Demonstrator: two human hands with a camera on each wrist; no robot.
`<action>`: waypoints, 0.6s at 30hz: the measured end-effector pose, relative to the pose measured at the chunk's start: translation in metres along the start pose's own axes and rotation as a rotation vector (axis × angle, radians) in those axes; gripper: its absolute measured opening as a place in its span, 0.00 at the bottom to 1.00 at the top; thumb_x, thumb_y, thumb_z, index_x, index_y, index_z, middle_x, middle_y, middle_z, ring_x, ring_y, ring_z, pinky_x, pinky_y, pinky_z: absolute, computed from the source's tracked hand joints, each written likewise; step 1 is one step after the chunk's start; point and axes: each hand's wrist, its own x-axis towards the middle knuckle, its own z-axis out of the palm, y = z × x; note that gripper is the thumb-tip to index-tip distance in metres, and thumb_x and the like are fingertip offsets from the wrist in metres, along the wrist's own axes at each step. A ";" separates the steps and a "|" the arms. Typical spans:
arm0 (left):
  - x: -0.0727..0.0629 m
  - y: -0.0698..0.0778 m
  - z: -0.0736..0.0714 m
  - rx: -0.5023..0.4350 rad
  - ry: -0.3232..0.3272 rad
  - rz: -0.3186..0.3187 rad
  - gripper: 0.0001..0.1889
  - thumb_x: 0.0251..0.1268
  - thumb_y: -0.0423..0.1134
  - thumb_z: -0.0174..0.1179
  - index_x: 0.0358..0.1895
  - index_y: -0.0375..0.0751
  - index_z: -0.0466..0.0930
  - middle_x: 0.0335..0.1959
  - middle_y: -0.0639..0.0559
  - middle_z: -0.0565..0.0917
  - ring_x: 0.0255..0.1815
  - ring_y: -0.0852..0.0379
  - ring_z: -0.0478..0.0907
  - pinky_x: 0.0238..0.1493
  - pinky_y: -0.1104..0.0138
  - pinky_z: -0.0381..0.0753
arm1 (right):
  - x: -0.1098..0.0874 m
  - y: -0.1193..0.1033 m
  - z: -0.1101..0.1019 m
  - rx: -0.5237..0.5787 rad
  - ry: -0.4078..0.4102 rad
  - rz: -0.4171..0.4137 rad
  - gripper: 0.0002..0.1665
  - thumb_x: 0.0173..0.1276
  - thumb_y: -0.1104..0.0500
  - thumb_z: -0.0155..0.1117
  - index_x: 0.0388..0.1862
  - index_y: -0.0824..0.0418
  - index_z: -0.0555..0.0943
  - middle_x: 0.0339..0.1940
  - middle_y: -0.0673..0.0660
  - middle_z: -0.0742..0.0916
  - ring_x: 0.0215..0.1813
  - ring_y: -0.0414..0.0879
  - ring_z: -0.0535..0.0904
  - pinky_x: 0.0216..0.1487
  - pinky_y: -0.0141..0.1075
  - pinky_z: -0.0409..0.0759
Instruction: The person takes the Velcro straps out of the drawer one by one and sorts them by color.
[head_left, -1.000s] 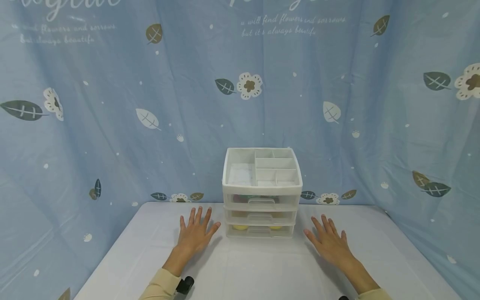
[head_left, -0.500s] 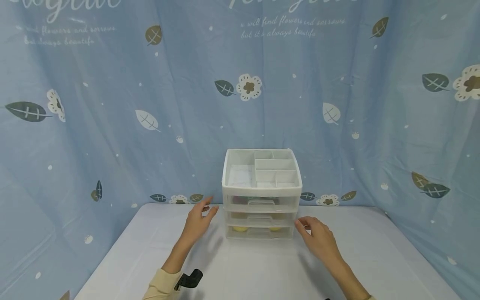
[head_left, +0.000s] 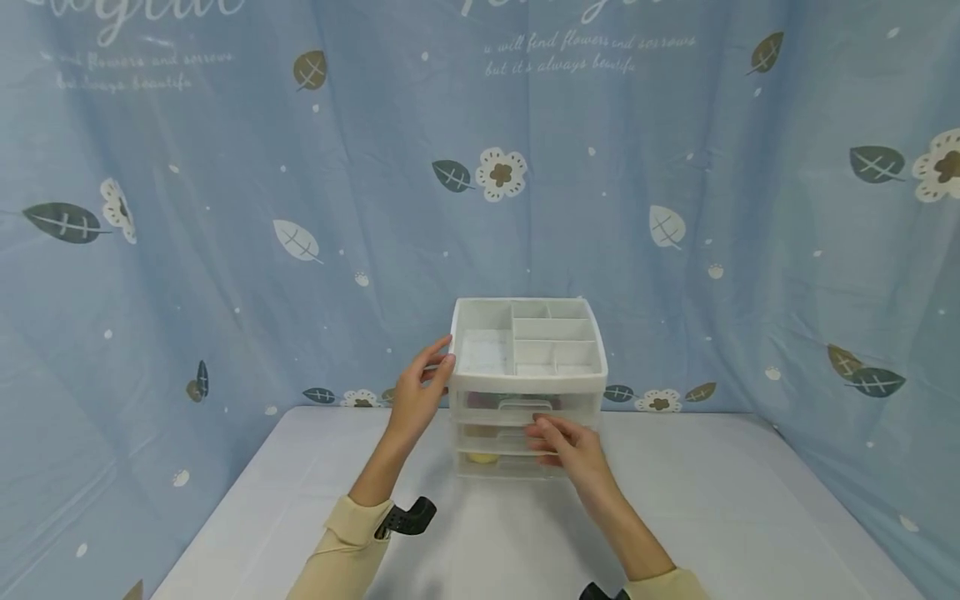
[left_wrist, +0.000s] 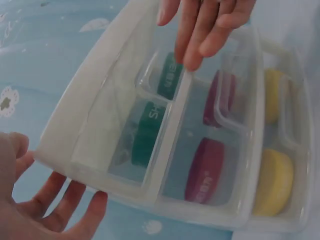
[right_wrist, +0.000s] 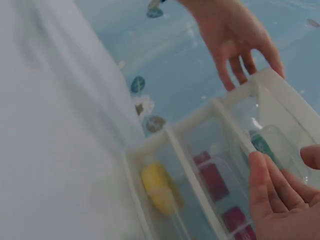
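Observation:
A white drawer unit (head_left: 528,383) with three clear drawers stands on the table. Beside its upper left side is my left hand (head_left: 420,392), fingertips at the edge of the top tray and fingers spread in the left wrist view. My right hand (head_left: 573,454) hovers in front of the drawers, its fingers loosely bent near the top drawer's handle (head_left: 525,405) and gripping nothing. Through the clear fronts show green pieces (left_wrist: 147,135) in the top drawer, dark red pieces (left_wrist: 205,170) in the middle one and yellow pieces (left_wrist: 274,182) in the bottom one. All three drawers are closed.
The unit's divided top tray (head_left: 483,346) has several compartments. A white cloth covers the table (head_left: 300,508). Close behind the unit hangs a blue patterned curtain (head_left: 375,208), which also runs along both sides.
Both hands have lifted from flat beside the unit. The left has moved up to its upper left side; the right has swung inward to the drawer fronts. The drawer unit stays put.

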 end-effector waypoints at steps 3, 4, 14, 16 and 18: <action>0.002 0.001 0.002 0.010 0.015 0.018 0.21 0.78 0.43 0.50 0.70 0.47 0.70 0.59 0.38 0.77 0.56 0.40 0.79 0.53 0.47 0.84 | 0.002 0.001 0.005 0.206 -0.065 0.080 0.29 0.75 0.49 0.58 0.66 0.66 0.74 0.54 0.61 0.87 0.48 0.44 0.87 0.46 0.31 0.86; 0.002 0.001 0.002 0.008 0.021 0.019 0.21 0.78 0.42 0.50 0.70 0.47 0.71 0.58 0.37 0.78 0.55 0.40 0.79 0.52 0.46 0.84 | 0.002 0.000 0.007 0.277 -0.084 0.103 0.29 0.76 0.49 0.56 0.67 0.67 0.72 0.54 0.60 0.87 0.49 0.43 0.87 0.47 0.30 0.86; 0.007 -0.005 0.000 -0.059 0.012 0.010 0.20 0.75 0.41 0.54 0.68 0.47 0.74 0.56 0.36 0.79 0.52 0.41 0.80 0.48 0.51 0.87 | 0.008 0.000 0.011 0.664 -0.110 0.205 0.23 0.80 0.49 0.47 0.62 0.65 0.72 0.52 0.56 0.88 0.53 0.43 0.86 0.51 0.29 0.84; 0.008 -0.007 0.001 -0.059 0.006 0.013 0.21 0.76 0.41 0.54 0.68 0.46 0.73 0.56 0.36 0.79 0.52 0.41 0.80 0.48 0.52 0.87 | 0.009 0.000 0.011 0.678 -0.109 0.211 0.23 0.81 0.49 0.45 0.61 0.65 0.73 0.52 0.56 0.88 0.53 0.43 0.86 0.51 0.29 0.84; 0.009 -0.009 0.001 -0.063 -0.001 0.013 0.21 0.76 0.41 0.53 0.69 0.46 0.72 0.56 0.36 0.78 0.52 0.42 0.80 0.47 0.53 0.87 | 0.010 0.001 0.011 0.688 -0.103 0.216 0.23 0.82 0.49 0.44 0.61 0.65 0.74 0.51 0.56 0.89 0.54 0.44 0.86 0.51 0.29 0.84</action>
